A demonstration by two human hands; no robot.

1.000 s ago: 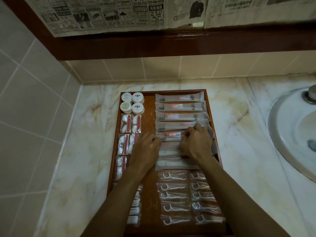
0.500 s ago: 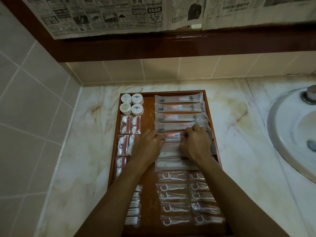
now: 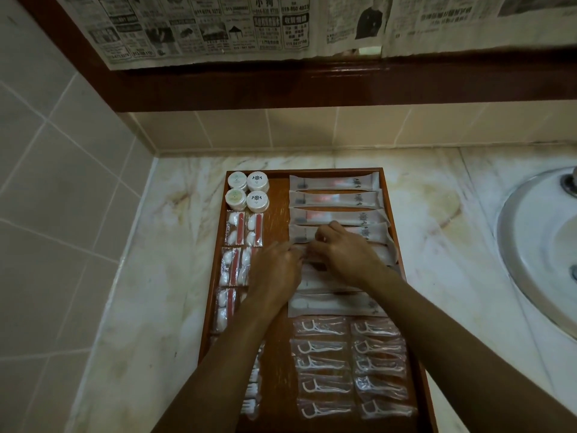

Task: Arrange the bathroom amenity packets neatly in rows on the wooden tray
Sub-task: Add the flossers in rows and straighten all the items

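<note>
1. The rectangular wooden tray (image 3: pixel 278 207) lies on the marble counter (image 3: pixel 175 276), left of the round sink basin (image 3: pixel 537 245).
2. Four small round lidded jars (image 3: pixel 248 195) sit in its far left corner.
3. Long toothbrush packets (image 3: pixel 334 200) are stacked in a row down the right.
4. Clear dental-floss-pick packets (image 3: pixel 321 357) lie nearest, in two columns.

One wooden tray (image 3: pixel 393 220) sits on the counter. At its far left corner stand four round lidded jars (image 3: pixel 248 192), two by two. Down the left side lie cotton-swab packets (image 3: pixel 240 229): about five show, with the nearer ones hidden by an arm. On the right, seven or so long toothbrush sachets (image 3: pixel 334 184) are stacked in a column, the middle ones covered by two hands. Nearest, ten floss-pick packets (image 3: pixel 321 327) lie in two columns of five.
</note>
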